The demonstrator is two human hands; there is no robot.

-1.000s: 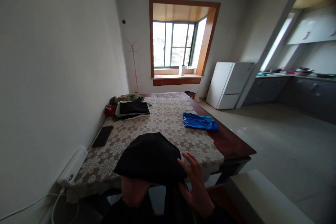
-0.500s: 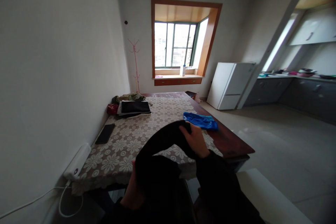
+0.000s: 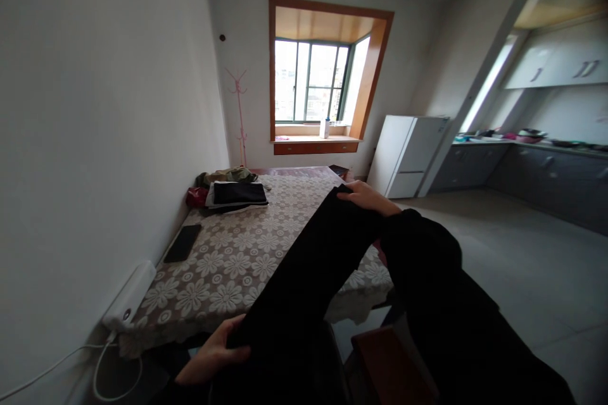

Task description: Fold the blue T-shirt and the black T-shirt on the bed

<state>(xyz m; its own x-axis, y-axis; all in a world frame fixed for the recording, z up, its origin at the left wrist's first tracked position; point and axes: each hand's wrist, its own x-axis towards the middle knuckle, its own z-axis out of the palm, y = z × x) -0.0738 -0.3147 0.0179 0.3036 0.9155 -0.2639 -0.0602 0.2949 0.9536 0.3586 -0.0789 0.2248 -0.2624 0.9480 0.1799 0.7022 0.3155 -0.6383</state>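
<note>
A long piece of black cloth [image 3: 304, 259], which looks like a folded garment, is stretched between my two hands above the near part of the table. My right hand [image 3: 368, 195] pinches its upper far end, thumb on top. Lower down on the left, my left hand [image 3: 216, 348] grips the near edge, with the thumb over the cloth and the other fingers partly hidden. The lower part of the cloth merges with dark things below, so its end cannot be made out. Beneath it lies the flower-patterned tablecloth [image 3: 223, 266].
On the table's left are a stack of folded clothes [image 3: 240, 193], a red item [image 3: 196, 197] and a dark phone-like slab [image 3: 183, 243]. A white device [image 3: 130, 297] with a cable stands at the wall. A reddish-brown stool [image 3: 387, 361] is below; a white fridge [image 3: 403, 158] stands beyond.
My right hand has lifted and moved away, pulling the curved black cloth straight. My left hand has moved left and slightly down. The blue packet is now hidden behind my right arm and the cloth.
</note>
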